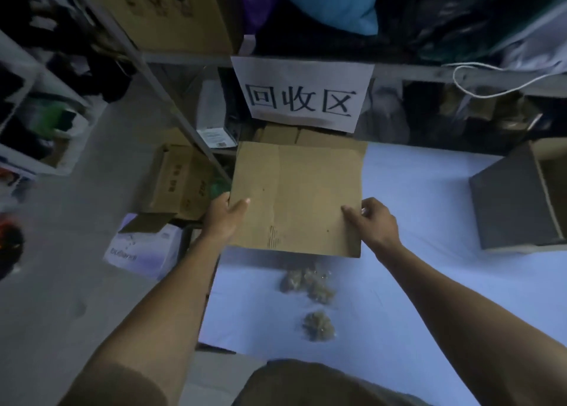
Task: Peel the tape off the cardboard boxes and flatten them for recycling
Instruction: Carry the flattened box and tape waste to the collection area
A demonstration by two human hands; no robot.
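Cardboard [294, 197], already flattened into one sheet, is held level above the far left corner of the worktop [429, 283], just in front of the paper sign [302, 94] hung on the shelf rail [184, 58]. Each side edge is pinched near the close corners: the left hand [225, 217] takes the left edge with the thumb laid on top, and the right hand [376, 220] takes the right edge the same way, fingers curled beneath. Both grips are narrow and closed on the sheet. A two-sided hold like this probably keeps the sheet from sagging while it is steered toward the stack of flat cardboard [291, 134] glimpsed under the sign. The sheet's long axis appears to run left to right, though it is close to square; its fold crease runs away from the person, and the far edge points at the sign. No tape can be made out on its upper face. Crumpled tape wads [311, 286] lie on the worktop below the near edge, apart from the sheet. A grey box [515, 203] stands unflattened at the right.
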